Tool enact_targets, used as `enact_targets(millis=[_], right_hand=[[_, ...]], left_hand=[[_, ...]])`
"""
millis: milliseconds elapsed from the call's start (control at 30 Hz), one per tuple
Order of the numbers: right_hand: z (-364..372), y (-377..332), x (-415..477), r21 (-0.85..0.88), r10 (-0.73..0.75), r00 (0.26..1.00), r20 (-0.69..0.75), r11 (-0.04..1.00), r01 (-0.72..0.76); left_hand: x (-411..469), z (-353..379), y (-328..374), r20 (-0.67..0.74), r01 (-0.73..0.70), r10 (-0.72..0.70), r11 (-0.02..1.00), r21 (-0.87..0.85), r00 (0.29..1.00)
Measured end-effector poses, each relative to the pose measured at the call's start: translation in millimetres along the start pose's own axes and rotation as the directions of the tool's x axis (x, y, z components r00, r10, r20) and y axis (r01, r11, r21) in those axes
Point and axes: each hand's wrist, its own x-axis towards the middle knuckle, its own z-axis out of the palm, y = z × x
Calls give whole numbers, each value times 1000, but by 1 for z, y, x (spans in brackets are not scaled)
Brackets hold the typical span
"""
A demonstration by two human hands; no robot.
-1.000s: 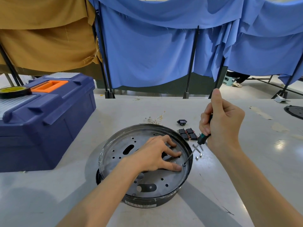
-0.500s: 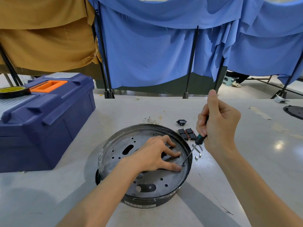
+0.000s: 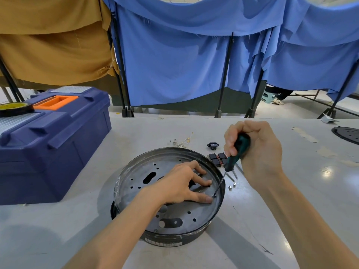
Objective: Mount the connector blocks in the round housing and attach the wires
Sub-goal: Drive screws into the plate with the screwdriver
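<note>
1. While the left hand [image 3: 180, 183] presses flat inside the round housing [image 3: 184, 216] on the bench [image 3: 272, 220], the right hand [image 3: 258, 150] grips a screwdriver [image 3: 236, 154] — tip near the rim.
2. Steady pressure should prevent slipping.

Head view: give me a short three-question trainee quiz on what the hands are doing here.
1. True or false: the right hand grips the screwdriver.
2. The screwdriver's tip is: A) raised in the air; B) down inside the round housing, by the left hand; C) out of frame.
3. Fill in: the loose connector blocks lie on the ___.
Key: 1 true; 2 B; 3 table.
</note>
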Motion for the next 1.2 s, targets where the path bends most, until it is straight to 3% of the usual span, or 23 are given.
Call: enact_targets(millis=[100,233,300,433,567,633,833,1033,1200], right_hand=[[-11,-7,0,-128,37,984,176,992,-15],[-18,-8,0,-450,1,968,252,886,116],[-16,-7,-3,-509,-70,961,266,837,201],[-10,-3,-9,-587,-188,964,189,765,264],[-14,-10,-10,-636,-72,957,282,733,243],[-16,-15,-10,-639,-66,943,326,720,272],[-8,-15,-16,-762,-225,959,174,586,276],[-19,-18,-10,-721,-61,952,301,639,268],[-8,-18,-16,-806,-243,950,197,512,298]], left_hand=[[1,0,0,2,0,0,1000,-8,1000],[0,2,-2,-18,26,-28,997,-76,999],[0,2,-1,-14,24,-25,996,-81,1000],[-1,2,0,5,29,-29,996,-88,1000],[-3,0,4,-5,64,-67,971,-230,998],[-3,0,4,-8,63,-66,977,-204,998],[-3,0,5,10,56,-55,987,-152,998],[-5,-1,6,-4,63,-66,973,-223,998],[-4,0,5,14,65,-64,987,-145,998]])
